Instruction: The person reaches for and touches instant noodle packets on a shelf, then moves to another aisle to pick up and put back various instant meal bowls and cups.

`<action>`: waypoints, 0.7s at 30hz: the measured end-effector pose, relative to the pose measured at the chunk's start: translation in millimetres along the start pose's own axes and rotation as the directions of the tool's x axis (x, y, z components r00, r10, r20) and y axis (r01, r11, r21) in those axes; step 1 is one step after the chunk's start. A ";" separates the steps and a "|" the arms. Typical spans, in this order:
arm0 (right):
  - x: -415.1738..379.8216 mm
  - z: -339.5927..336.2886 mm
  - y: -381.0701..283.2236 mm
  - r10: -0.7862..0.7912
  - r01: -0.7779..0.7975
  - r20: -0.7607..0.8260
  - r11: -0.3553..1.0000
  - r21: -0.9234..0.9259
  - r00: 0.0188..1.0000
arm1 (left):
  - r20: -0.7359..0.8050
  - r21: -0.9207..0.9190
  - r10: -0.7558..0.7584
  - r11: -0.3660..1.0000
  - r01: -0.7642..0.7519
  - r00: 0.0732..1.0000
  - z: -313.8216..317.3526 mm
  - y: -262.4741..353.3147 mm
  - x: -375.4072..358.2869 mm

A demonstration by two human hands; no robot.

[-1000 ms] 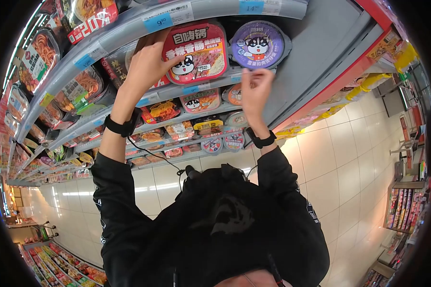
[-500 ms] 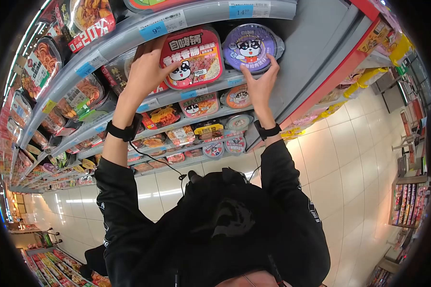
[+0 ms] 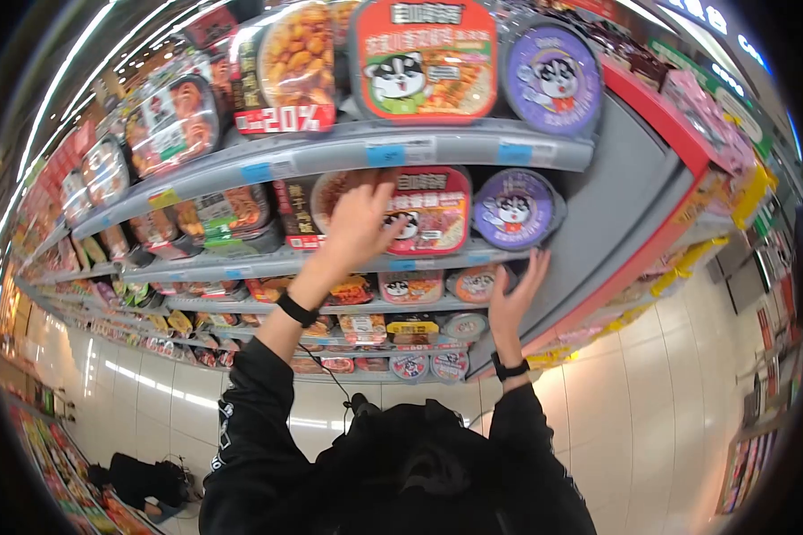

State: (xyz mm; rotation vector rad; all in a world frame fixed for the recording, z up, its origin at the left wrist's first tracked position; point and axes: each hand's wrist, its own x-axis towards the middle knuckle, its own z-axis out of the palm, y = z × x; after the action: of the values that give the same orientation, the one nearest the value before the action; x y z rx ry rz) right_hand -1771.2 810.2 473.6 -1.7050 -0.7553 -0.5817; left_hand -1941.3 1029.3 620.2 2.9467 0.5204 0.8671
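On the second shelf from the top, my left hand lies with spread fingers over the left part of a red package with a cartoon dog. Its fingertips overlap a neighbouring package. Just right of the red one stands a round purple bowl. My right hand is below that bowl near the shelf's right end, thumb and fingers apart, holding nothing. An orange bowl sits on the shelf below, left of my right hand.
The top shelf holds a large orange-red package and another purple bowl. A red-edged grey end panel rises at the right. At the lower left, a person in black is low by another shelf.
The view has tilted up, bringing more of the top shelf into sight. My right hand has left the purple bowl and dropped below it. My left hand still lies at the red package.
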 end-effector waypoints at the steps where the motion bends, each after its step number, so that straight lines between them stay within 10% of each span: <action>1: -9.4 -2.8 -1.7 -0.024 0.024 0.011 0.999 0.026 1.000 | -0.179 -0.014 0.095 0.995 -0.100 0.979 1.3 5.4 -7.2; 4: -41.3 -9.1 5.8 -0.061 0.050 0.081 0.990 0.130 0.995 | -0.441 -0.064 0.242 0.952 -0.299 0.864 23.6 22.0 -46.9; 8: -94.1 -25.7 37.1 -0.042 -0.004 0.405 0.994 0.114 0.913 | -0.208 -0.386 0.095 0.907 -0.171 0.974 83.1 49.0 -162.6; 12: -166.8 -39.3 77.1 0.106 -0.196 0.760 0.980 0.028 0.641 | 0.168 -0.418 0.113 0.908 -0.033 0.979 146.5 49.8 -263.5; 16: -203.9 -53.1 66.9 0.165 -0.350 0.923 0.936 -0.036 0.347 | 0.678 -0.320 -0.042 0.882 0.347 0.734 185.9 23.4 -374.1; 21: -264.6 -54.1 105.8 0.108 -0.243 0.993 0.963 -0.118 -0.053 | 0.496 -0.368 -0.293 0.782 0.503 0.817 127.6 17.9 -349.3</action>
State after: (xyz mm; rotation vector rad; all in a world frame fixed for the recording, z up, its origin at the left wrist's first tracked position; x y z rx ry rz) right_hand -1870.9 690.6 228.8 -1.8997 -1.4894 1.1999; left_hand -2143.7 908.3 332.2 2.3112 0.7430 0.2477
